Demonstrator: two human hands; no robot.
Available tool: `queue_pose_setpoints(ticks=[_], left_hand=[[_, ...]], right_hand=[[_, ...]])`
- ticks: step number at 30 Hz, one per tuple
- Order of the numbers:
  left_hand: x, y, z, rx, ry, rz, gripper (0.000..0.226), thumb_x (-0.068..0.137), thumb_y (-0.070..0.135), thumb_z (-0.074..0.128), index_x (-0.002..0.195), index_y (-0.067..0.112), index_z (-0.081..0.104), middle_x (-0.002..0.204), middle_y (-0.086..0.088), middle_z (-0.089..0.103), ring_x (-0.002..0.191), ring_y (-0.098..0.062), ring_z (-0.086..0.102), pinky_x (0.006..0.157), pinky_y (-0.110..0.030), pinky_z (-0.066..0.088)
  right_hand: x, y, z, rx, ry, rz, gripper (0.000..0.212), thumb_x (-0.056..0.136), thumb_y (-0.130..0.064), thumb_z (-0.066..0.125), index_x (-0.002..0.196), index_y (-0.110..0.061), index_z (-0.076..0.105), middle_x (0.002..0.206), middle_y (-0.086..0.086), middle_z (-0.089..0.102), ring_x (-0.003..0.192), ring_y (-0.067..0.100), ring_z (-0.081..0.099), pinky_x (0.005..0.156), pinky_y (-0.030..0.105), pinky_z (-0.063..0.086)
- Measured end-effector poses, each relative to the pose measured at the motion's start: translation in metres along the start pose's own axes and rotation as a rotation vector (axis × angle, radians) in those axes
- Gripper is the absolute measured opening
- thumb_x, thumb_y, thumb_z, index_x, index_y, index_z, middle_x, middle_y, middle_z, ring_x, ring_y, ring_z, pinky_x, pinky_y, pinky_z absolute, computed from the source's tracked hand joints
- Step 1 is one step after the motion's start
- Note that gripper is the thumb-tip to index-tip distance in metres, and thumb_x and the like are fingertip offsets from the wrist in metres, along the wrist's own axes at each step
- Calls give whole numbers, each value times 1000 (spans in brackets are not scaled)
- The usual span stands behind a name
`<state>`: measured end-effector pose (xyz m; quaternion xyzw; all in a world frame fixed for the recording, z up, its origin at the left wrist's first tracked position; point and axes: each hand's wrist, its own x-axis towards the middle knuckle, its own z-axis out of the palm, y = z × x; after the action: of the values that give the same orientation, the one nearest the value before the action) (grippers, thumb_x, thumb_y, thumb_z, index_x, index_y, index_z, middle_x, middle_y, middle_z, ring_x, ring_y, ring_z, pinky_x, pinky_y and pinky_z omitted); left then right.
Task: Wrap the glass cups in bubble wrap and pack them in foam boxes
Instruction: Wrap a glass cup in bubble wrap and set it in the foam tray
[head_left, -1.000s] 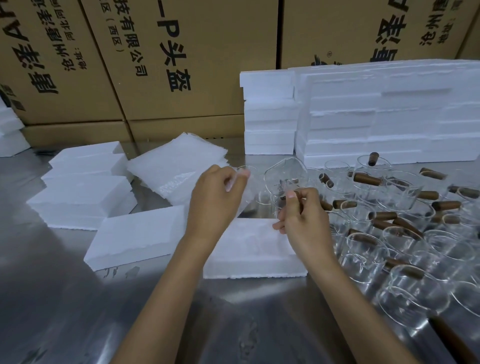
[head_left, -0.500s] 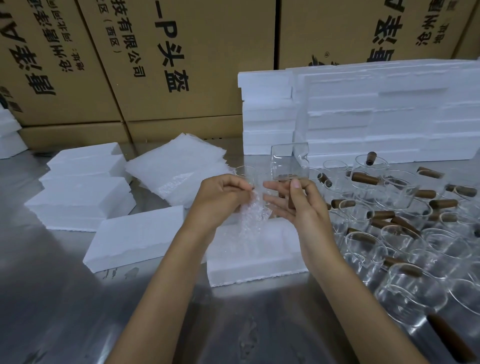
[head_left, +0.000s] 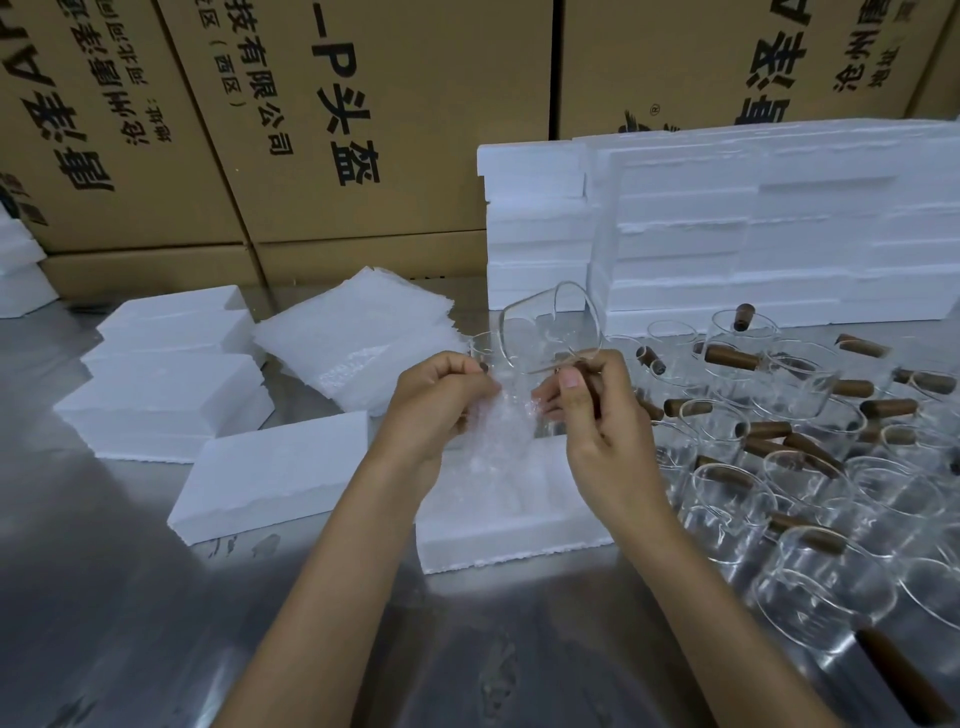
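Observation:
My right hand (head_left: 597, 415) holds a clear glass cup (head_left: 550, 327) by its brown wooden handle, tilted, raised above the table. My left hand (head_left: 436, 405) pinches the top of a sheet of bubble wrap (head_left: 498, 431) that hangs between both hands. My right fingers also touch the sheet. Below the hands lies an open white foam box (head_left: 509, 540). A stack of bubble wrap sheets (head_left: 358, 338) lies behind my left hand. Several glass cups with wooden handles (head_left: 789, 447) crowd the table on the right.
A foam lid (head_left: 275, 478) lies left of the open box, with more foam boxes (head_left: 161, 395) stacked further left. A wall of foam boxes (head_left: 753, 228) stands at the back right. Large cardboard cartons (head_left: 363, 119) line the back. The table top (head_left: 104, 597) is shiny metal.
The glass cup went up and tilted in my right hand. My left hand gathered the bubble wrap, which now hangs down between the hands over the foam box.

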<state>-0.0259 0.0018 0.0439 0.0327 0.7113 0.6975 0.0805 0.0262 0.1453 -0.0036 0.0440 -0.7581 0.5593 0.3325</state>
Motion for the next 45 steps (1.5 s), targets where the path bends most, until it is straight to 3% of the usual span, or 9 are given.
queue_pose_setpoints(ticks=[5, 8, 12, 17, 24, 29, 34, 41, 45], left_hand=[[3, 1, -8, 115, 220, 186, 22, 91, 2, 56, 78, 19, 60, 82, 0, 60, 67, -17, 49, 53, -20, 39], [4, 2, -15, 399, 198, 357, 37, 95, 2, 46, 75, 20, 71, 77, 17, 67, 52, -3, 49, 49, -17, 38], [5, 5, -19, 535, 180, 287, 50, 90, -1, 48, 60, 31, 72, 66, 20, 67, 47, -2, 54, 43, -12, 39], [-2, 8, -9, 464, 195, 399, 39, 91, -2, 52, 82, 26, 77, 96, 18, 69, 68, 1, 60, 57, -9, 41], [-15, 10, 11, 268, 4, 551, 31, 89, -5, 60, 86, 19, 80, 96, 10, 73, 89, -6, 68, 76, -18, 52], [-20, 4, 23, 318, 38, 622, 25, 81, -4, 68, 80, 19, 78, 88, 8, 69, 80, -8, 64, 75, -20, 51], [-24, 1, 30, 400, -55, 655, 21, 76, -4, 70, 77, 17, 72, 82, 9, 65, 73, -9, 57, 71, -20, 48], [-24, 1, 28, 392, -219, 618, 45, 75, -18, 52, 79, 20, 76, 83, 12, 68, 85, -6, 62, 80, -17, 49], [-30, -1, 37, 238, -473, 514, 37, 81, -20, 57, 91, 8, 79, 91, 2, 76, 93, -11, 71, 89, -22, 54]], right_hand=[[4, 6, -10, -92, -54, -25, 13, 102, -32, 45, 101, -21, 50, 76, 0, 62, 70, 19, 61, 69, 45, 51], [7, 11, -18, -248, -157, -81, 8, 103, -29, 46, 98, -24, 50, 74, -4, 59, 61, 9, 55, 59, 23, 43], [10, 11, -23, -352, -195, -92, 6, 101, -27, 48, 96, -25, 50, 75, -15, 56, 66, 6, 55, 57, 15, 38], [9, 9, -28, -532, -302, -123, 6, 97, -34, 53, 93, -30, 52, 75, -13, 54, 77, 3, 51, 64, 30, 45], [6, 5, -20, -667, -292, -6, 13, 97, -41, 49, 93, -30, 51, 69, -9, 63, 68, 12, 60, 60, 32, 43], [12, -3, -14, 154, -109, 527, 27, 104, -31, 44, 95, -9, 55, 69, 5, 73, 40, 8, 42, 45, 25, 32], [17, -11, -23, 954, -108, 823, 20, 99, -13, 45, 85, -4, 56, 65, 8, 57, 42, 9, 31, 37, 18, 27], [18, -3, -19, 1204, -94, 724, 18, 89, 5, 43, 94, 2, 60, 93, 20, 65, 87, 26, 66, 78, 27, 59], [9, 5, -15, 1112, -85, 626, 33, 80, 7, 38, 82, -2, 70, 82, 12, 69, 78, 19, 71, 71, 21, 57]])
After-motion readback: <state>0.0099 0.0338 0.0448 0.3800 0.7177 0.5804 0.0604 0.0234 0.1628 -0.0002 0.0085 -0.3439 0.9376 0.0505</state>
